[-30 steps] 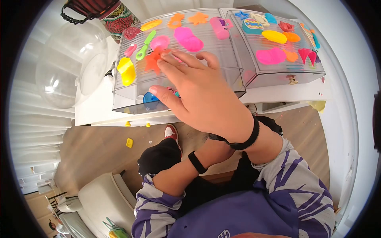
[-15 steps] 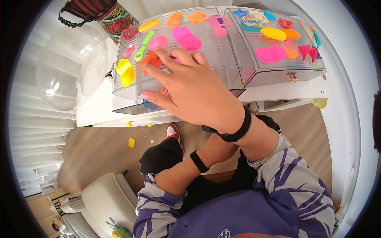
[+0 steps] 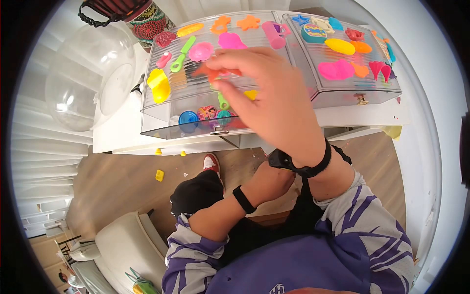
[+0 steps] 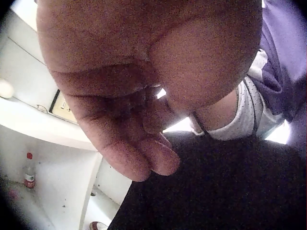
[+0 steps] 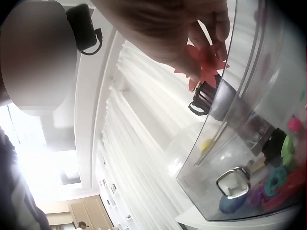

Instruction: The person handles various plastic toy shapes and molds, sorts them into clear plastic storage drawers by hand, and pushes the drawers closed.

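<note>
My right hand pinches a red, spiky leaf-shaped toy between thumb and fingers, above a clear plastic drawer box. On the box lid around it lie a yellow toy mould, a green long-handled toy, a pink shell-shaped toy and a magenta mould, partly covered by the hand. My left hand hangs low by my dark trousers, its fingers loosely curled around nothing. In the head view it is partly hidden behind the right wrist.
A second clear drawer box with several colourful toys stands to the right. Left of the boxes are a transparent dome and a patterned drum. A yellow piece lies on the floor.
My right hand lay spread over the red toy; now thumb and fingers have closed on it and raised it off the lid. The left hand stays low.
</note>
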Available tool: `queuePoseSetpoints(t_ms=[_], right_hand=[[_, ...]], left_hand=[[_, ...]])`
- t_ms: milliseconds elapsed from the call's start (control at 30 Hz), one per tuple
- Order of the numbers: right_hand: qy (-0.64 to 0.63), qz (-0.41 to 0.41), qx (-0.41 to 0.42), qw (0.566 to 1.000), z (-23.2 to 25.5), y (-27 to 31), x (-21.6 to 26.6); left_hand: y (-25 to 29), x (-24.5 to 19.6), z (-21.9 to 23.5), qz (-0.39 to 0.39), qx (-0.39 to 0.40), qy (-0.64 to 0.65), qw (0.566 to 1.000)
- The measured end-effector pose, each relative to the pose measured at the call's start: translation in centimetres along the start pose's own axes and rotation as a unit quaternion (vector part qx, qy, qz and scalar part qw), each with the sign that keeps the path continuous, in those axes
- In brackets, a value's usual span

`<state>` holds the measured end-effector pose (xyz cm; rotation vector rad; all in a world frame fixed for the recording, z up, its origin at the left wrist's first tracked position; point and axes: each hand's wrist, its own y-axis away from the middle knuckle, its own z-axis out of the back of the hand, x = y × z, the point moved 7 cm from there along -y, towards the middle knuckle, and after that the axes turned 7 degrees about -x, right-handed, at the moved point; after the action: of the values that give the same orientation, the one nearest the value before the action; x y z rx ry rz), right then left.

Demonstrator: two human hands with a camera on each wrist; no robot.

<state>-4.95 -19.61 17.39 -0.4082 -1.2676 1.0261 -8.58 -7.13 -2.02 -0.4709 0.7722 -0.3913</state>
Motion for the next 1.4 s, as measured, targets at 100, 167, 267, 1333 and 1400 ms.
queuePoseSetpoints(t_ms=[100,167,267,1333,1400], right_hand=[[-0.001,-0.001,-0.021,1.000,1.2,-0.2,-0.5],[-0.009,-0.017,-0.026,0.999,1.5,-0.3,-0.7],[-0.070,-0.031,-0.057,0.995,2.0,-0.6,-0.6],[-0.404,-0.259,-0.045,0.876,4.3,-0.5,-1.5],[-0.408,-0.265,-0.054,0.872,4.2,-0.5,-1.4]], left_hand=[[0.8,1.2,-1.7,0.084,0.105,0.028,0.991],[0.5,1.0,-1.4,0.062,0.077,0.038,0.994],[0.7,1.0,-1.3,0.064,0.066,0.024,0.995],[-0.4,0.3,-0.6,0.119,0.128,0.071,0.982],[-0.4,0.3,-0.5,0.118,0.127,0.072,0.982]])
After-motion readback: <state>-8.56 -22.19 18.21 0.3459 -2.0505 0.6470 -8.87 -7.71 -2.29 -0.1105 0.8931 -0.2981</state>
